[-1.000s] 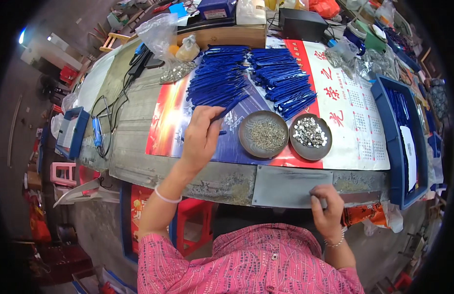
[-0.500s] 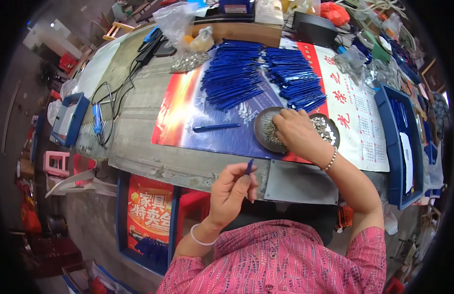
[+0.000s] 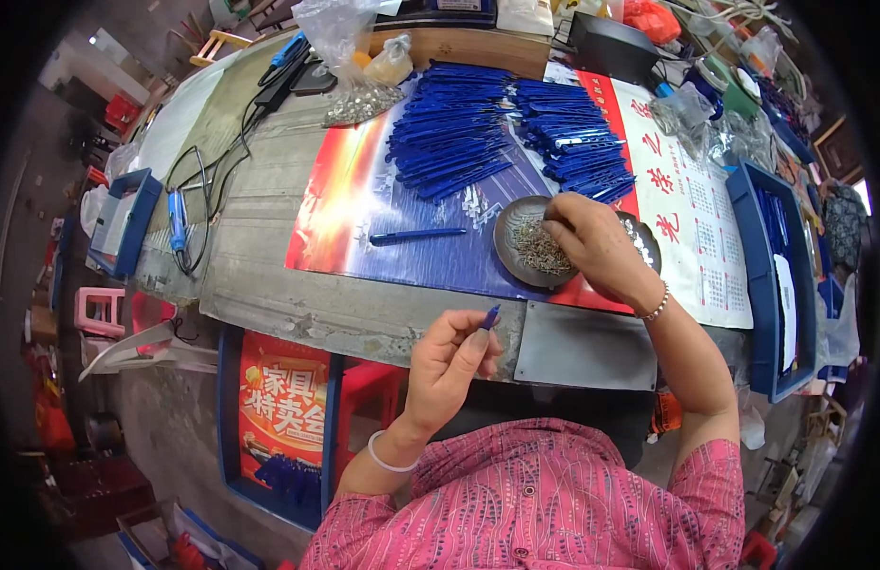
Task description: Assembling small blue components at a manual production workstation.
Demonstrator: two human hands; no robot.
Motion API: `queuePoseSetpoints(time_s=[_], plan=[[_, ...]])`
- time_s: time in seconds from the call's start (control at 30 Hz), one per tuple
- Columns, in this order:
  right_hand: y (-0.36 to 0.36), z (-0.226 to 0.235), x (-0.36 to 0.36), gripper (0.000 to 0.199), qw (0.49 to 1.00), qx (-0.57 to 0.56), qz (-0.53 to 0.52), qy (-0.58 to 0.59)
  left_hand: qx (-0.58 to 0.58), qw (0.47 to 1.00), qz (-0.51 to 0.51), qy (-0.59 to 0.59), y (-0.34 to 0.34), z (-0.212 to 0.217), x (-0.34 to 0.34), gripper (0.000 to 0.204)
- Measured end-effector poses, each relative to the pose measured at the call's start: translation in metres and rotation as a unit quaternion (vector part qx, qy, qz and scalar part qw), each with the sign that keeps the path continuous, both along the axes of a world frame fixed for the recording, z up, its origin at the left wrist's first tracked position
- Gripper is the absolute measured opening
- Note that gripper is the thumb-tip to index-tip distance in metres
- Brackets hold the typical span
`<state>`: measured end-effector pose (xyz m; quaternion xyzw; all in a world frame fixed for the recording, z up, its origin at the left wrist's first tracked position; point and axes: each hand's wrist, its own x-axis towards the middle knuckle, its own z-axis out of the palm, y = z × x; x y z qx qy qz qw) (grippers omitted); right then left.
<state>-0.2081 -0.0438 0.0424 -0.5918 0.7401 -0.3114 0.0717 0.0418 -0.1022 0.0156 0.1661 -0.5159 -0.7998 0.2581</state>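
Note:
My left hand [image 3: 447, 366] is raised just off the table's front edge, its thumb and fingers pinching a small pointed dark-blue plastic piece [image 3: 492, 316], whose lower part is hidden in the grip. My right hand [image 3: 597, 245] hangs over a round dark dish [image 3: 506, 249] of small metal parts [image 3: 543, 249]. Its fingers are closed together, and what they hold, if anything, does not show. Partly behind this hand is a second dish holding white and silvery bits [image 3: 640, 239]. To the left of the dishes lies a single blue pen [image 3: 418, 237].
Two piles of blue pens, left [image 3: 445, 133] and right [image 3: 573, 133], lie beyond the dishes on a printed sheet [image 3: 350, 199]. A blue tray [image 3: 765, 285] stands at the right. A corded blue tool [image 3: 178, 218] lies left. A grey plate [image 3: 587, 347] juts from the front edge.
My right hand has shifted slightly up and right from within the first dish, so more of the metal parts show. The left hand keeps its pinch on the blue piece.

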Motion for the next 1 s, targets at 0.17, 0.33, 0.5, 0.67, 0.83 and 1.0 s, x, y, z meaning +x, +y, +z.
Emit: queuePoseSetpoints(time_s=[0.17, 0.33, 0.5, 0.67, 0.83, 1.0], plan=[[0.003, 0.004, -0.005, 0.017, 0.985, -0.010, -0.042, -0.169, -0.010, 1.000, -0.014, -0.019, 0.009, 0.003, 0.001, 0.019], [0.009, -0.008, -0.017, 0.017, 0.951, -0.005, -0.048, -0.305, -0.041, 0.998, -0.033, -0.031, 0.017, 0.008, -0.003, 0.020], [0.032, 0.013, 0.003, 0.013, 0.915, 0.016, 0.012, -0.403, -0.072, 0.995, -0.036, -0.056, 0.023, 0.011, -0.003, 0.017], [0.074, 0.036, 0.037, 0.019, 0.826, 0.100, 0.122, -0.542, -0.377, 0.923, -0.069, -0.014, 0.019, 0.025, -0.012, 0.013], [0.098, 0.040, 0.049, 0.023, 0.813, 0.157, 0.144, -0.542, -0.496, 0.864, -0.072, 0.043, 0.021, 0.029, -0.024, 0.021], [0.104, 0.039, 0.051, 0.024, 0.851, 0.135, 0.169, -0.478, -0.551, 0.829, -0.077, 0.057, 0.022, 0.031, -0.026, 0.027]])
